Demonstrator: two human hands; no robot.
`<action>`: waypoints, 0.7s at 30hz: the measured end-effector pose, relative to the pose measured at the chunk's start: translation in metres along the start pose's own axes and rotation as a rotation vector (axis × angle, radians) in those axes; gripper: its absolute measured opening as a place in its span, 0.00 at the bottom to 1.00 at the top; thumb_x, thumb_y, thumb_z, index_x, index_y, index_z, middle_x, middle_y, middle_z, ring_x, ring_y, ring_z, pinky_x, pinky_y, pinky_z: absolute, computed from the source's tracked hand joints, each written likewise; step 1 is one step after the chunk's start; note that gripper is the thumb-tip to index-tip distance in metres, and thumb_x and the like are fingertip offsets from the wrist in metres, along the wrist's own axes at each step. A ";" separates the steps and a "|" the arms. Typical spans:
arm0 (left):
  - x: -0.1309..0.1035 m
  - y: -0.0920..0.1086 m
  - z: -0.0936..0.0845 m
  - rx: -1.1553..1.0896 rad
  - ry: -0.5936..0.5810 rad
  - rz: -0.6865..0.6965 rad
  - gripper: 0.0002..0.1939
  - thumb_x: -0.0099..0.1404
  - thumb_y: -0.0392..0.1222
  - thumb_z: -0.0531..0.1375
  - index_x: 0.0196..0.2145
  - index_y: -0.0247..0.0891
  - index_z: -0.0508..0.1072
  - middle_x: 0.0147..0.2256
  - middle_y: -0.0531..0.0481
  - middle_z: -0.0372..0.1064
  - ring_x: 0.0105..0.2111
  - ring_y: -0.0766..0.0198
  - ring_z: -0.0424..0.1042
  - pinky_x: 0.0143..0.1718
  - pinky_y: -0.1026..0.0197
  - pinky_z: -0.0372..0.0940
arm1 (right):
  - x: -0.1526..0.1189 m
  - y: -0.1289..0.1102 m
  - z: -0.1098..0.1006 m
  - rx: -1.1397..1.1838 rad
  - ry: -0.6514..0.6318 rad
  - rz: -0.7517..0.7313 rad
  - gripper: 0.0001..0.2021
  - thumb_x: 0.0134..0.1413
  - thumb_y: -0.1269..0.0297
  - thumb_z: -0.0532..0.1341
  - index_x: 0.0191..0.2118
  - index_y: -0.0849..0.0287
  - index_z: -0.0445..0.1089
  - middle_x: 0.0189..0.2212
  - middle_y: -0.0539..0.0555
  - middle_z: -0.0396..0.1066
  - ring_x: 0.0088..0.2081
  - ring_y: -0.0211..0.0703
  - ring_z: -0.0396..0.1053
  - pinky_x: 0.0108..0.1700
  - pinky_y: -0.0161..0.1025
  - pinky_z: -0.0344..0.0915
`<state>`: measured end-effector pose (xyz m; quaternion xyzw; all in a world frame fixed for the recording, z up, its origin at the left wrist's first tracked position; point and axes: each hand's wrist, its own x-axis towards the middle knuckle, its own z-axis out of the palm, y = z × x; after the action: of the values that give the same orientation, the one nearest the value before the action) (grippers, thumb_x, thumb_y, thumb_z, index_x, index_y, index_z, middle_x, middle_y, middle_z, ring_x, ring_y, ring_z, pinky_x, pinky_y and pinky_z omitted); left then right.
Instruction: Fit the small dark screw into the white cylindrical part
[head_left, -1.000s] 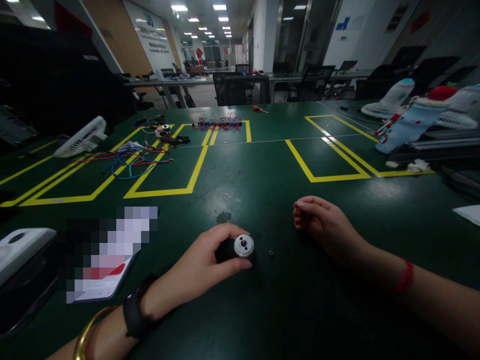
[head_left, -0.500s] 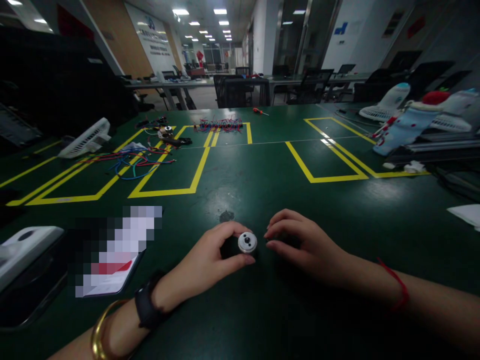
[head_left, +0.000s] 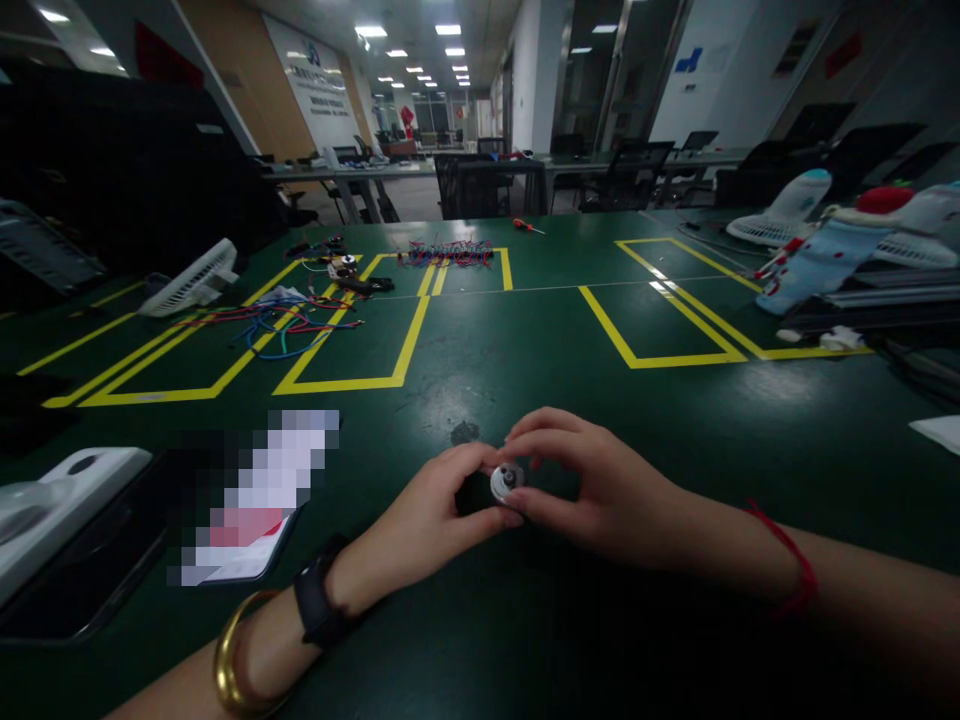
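Observation:
Between the thumb and fingers of my left hand point(head_left: 450, 500), a small round silver motor point(head_left: 498, 488) is held upright, its flat end face up, just above or on the green table. My right hand point(head_left: 577, 470) is curled over the motor from the right, thumb at the rim and fingertips above the far side. A small dark round piece shows at the middle of the motor's face, close to the right fingertips. What the right fingers pinch is too small and covered to make out. My left wrist wears a black watch and a gold bangle; my right wrist, a red string.
Left of my hands lie a phone point(head_left: 262, 545) with a lit, blurred screen and a white device point(head_left: 90, 480). Farther off are loose wires point(head_left: 289, 325), a wire bundle point(head_left: 450, 253), a screwdriver point(head_left: 528, 227) and yellow tape point(head_left: 345, 385). At right stands a blue bottle point(head_left: 814, 262).
My right hand has moved left, from beside the motor to over it, and its fingertips now meet the motor's top. My left hand keeps its hold. The whole view has shifted slightly.

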<state>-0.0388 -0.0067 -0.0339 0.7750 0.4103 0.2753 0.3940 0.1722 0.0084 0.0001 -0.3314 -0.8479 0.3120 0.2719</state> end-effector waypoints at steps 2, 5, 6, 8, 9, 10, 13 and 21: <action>0.000 0.000 0.000 -0.009 -0.003 0.004 0.13 0.62 0.40 0.65 0.45 0.42 0.70 0.42 0.51 0.71 0.42 0.57 0.69 0.44 0.57 0.63 | -0.004 0.004 -0.005 0.072 0.044 0.055 0.13 0.56 0.62 0.63 0.47 0.56 0.70 0.42 0.54 0.70 0.38 0.42 0.69 0.40 0.40 0.67; 0.001 0.000 -0.001 -0.014 -0.008 0.006 0.13 0.62 0.40 0.66 0.44 0.41 0.70 0.42 0.51 0.71 0.42 0.58 0.70 0.45 0.57 0.63 | -0.012 0.019 -0.011 0.215 0.091 0.250 0.10 0.59 0.60 0.61 0.44 0.56 0.71 0.37 0.53 0.71 0.36 0.42 0.69 0.37 0.39 0.66; 0.001 0.000 -0.002 -0.014 -0.010 0.007 0.13 0.62 0.40 0.66 0.44 0.41 0.70 0.42 0.51 0.71 0.42 0.58 0.70 0.45 0.56 0.63 | -0.015 0.026 -0.012 0.292 0.104 0.322 0.10 0.59 0.58 0.61 0.43 0.56 0.71 0.36 0.53 0.72 0.35 0.41 0.69 0.36 0.39 0.66; 0.001 0.000 -0.002 -0.012 -0.010 0.006 0.13 0.62 0.40 0.66 0.44 0.41 0.70 0.43 0.50 0.71 0.43 0.57 0.70 0.45 0.56 0.63 | -0.020 0.039 -0.012 0.461 0.164 0.443 0.11 0.58 0.56 0.61 0.40 0.58 0.72 0.32 0.51 0.71 0.32 0.39 0.69 0.32 0.37 0.65; 0.001 0.000 -0.002 -0.012 -0.011 0.005 0.13 0.62 0.40 0.66 0.44 0.41 0.70 0.43 0.50 0.71 0.43 0.57 0.70 0.45 0.56 0.63 | -0.021 0.045 -0.012 0.544 0.212 0.486 0.11 0.57 0.55 0.62 0.38 0.58 0.71 0.30 0.51 0.71 0.30 0.38 0.68 0.31 0.36 0.64; 0.001 -0.001 -0.002 -0.012 -0.012 0.003 0.14 0.61 0.40 0.66 0.44 0.41 0.70 0.43 0.50 0.71 0.43 0.57 0.70 0.46 0.56 0.63 | -0.023 0.050 -0.012 0.616 0.267 0.518 0.11 0.57 0.55 0.62 0.37 0.59 0.71 0.28 0.50 0.70 0.28 0.37 0.68 0.29 0.35 0.63; 0.001 -0.001 -0.002 -0.012 -0.015 -0.003 0.14 0.62 0.40 0.66 0.44 0.42 0.70 0.43 0.50 0.70 0.43 0.57 0.69 0.46 0.56 0.63 | -0.024 0.059 -0.011 0.748 0.393 0.550 0.11 0.56 0.55 0.63 0.35 0.59 0.71 0.26 0.49 0.69 0.27 0.36 0.67 0.28 0.34 0.62; -0.001 -0.002 -0.002 -0.018 -0.021 -0.023 0.18 0.62 0.40 0.66 0.49 0.44 0.68 0.45 0.50 0.69 0.45 0.57 0.69 0.48 0.55 0.63 | -0.025 0.055 -0.009 0.705 0.323 0.527 0.11 0.56 0.56 0.63 0.35 0.59 0.71 0.26 0.49 0.68 0.27 0.36 0.66 0.29 0.34 0.61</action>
<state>-0.0411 -0.0060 -0.0348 0.7695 0.4128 0.2662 0.4083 0.2152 0.0252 -0.0391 -0.4671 -0.5240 0.5838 0.4081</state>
